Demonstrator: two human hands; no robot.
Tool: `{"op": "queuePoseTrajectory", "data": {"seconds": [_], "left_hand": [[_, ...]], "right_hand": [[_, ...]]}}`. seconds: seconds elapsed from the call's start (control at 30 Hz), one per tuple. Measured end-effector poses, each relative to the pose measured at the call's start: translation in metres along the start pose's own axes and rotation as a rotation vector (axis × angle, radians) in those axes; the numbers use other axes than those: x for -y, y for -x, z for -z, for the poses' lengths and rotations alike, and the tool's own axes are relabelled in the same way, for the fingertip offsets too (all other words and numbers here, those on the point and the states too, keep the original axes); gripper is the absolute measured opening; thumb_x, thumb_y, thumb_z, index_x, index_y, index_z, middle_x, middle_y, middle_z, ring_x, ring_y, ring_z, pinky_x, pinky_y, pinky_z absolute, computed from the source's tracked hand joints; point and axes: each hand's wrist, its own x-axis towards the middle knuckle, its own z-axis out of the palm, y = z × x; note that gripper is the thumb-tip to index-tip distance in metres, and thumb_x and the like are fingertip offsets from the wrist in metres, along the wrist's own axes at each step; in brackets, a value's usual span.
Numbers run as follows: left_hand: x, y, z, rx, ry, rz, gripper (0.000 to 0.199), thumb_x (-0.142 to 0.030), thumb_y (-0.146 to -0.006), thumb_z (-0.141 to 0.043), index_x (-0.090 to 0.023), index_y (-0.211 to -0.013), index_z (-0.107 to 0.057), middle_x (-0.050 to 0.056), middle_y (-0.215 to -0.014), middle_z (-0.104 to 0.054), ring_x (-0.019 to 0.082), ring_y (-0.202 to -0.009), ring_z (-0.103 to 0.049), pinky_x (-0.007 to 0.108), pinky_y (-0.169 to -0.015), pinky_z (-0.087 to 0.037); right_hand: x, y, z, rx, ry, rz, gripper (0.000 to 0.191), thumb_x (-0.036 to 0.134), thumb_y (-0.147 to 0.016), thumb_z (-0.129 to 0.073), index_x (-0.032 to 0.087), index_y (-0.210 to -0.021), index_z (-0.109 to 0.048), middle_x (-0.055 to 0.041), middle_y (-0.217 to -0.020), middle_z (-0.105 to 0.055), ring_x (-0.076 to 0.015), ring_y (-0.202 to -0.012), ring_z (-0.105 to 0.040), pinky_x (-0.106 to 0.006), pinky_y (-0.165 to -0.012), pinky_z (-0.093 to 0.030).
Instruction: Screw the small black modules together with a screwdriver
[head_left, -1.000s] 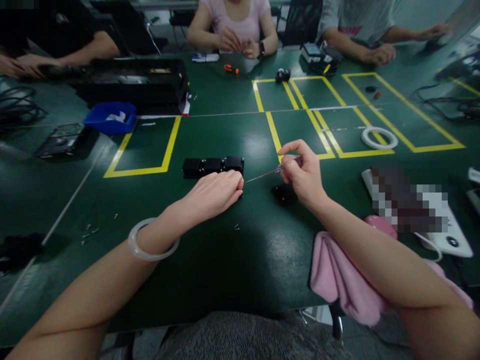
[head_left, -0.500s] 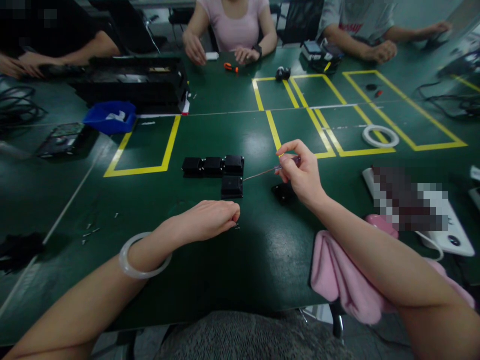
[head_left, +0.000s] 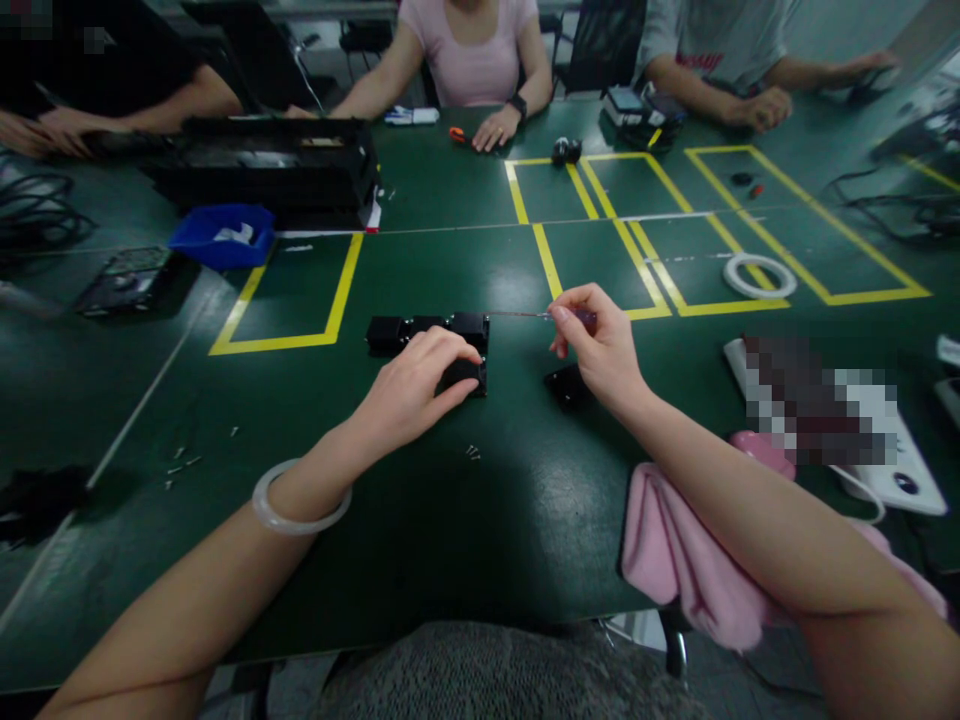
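Observation:
Black box-shaped parts [head_left: 385, 333] lie in a row on the green table, and a lower one sits under the row's right end. My left hand [head_left: 420, 385] covers that lower part, its thumb and fingers closed round it. Pinched in my right hand [head_left: 592, 335] is a thin screwdriver [head_left: 517, 315], whose shaft points left with its tip by the upper corner of the row's right part [head_left: 470, 327]. Another black part [head_left: 566, 386] lies below my right hand. Small screws [head_left: 473, 453] rest nearer to me, below my left hand.
More screws [head_left: 180, 464] lie at the left. A blue tray [head_left: 225, 237] stands by a long black housing [head_left: 262, 185]. On the right are a tape roll [head_left: 760, 276], a pink cloth [head_left: 675, 540] and a white device [head_left: 907, 450]. People sit opposite.
My left hand has moved up from beside the screws onto the lower black part. The screwdriver tip has shifted up from that part to the row's right part. A person opposite has reached towards the housing.

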Motion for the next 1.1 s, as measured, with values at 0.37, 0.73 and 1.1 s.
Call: {"op": "queuePoseTrajectory", "data": {"seconds": [0.37,0.73,1.1], "left_hand": [[0.025,0.002,-0.034,-0.030,-0.072,0.117,0.040,-0.031,-0.098,-0.069,-0.019,-0.134,-0.058,0.013,-0.134,-0.066,0.034,-0.125,-0.062,0.051,-0.106,-0.052],[0.035,0.003,-0.046,-0.048,0.049,0.043,0.040,-0.030,-0.098,-0.073,-0.023,-0.136,-0.062,0.010,-0.130,-0.070,0.031,-0.121,-0.063,0.048,-0.106,-0.051],[0.029,0.004,-0.046,-0.057,-0.003,-0.002,0.041,-0.031,-0.099,-0.072,-0.022,-0.138,-0.063,0.011,-0.129,-0.069,0.031,-0.120,-0.062,0.047,-0.105,-0.051]], "right_hand": [[-0.002,0.001,0.003,0.063,0.023,-0.032,0.031,0.052,-0.095,-0.073,0.023,-0.102,-0.065,0.0036,-0.069,-0.062,-0.0127,-0.058,-0.062,-0.029,-0.059,-0.052],[0.014,0.008,0.001,0.099,0.128,0.015,0.044,0.063,-0.098,-0.066,0.020,-0.096,-0.073,0.0029,-0.063,-0.063,-0.0114,-0.056,-0.059,-0.027,-0.058,-0.048],[0.013,0.010,-0.001,0.121,0.140,0.036,0.049,0.068,-0.100,-0.061,0.020,-0.094,-0.070,0.0040,-0.061,-0.060,-0.0107,-0.053,-0.057,-0.026,-0.055,-0.044]]}}
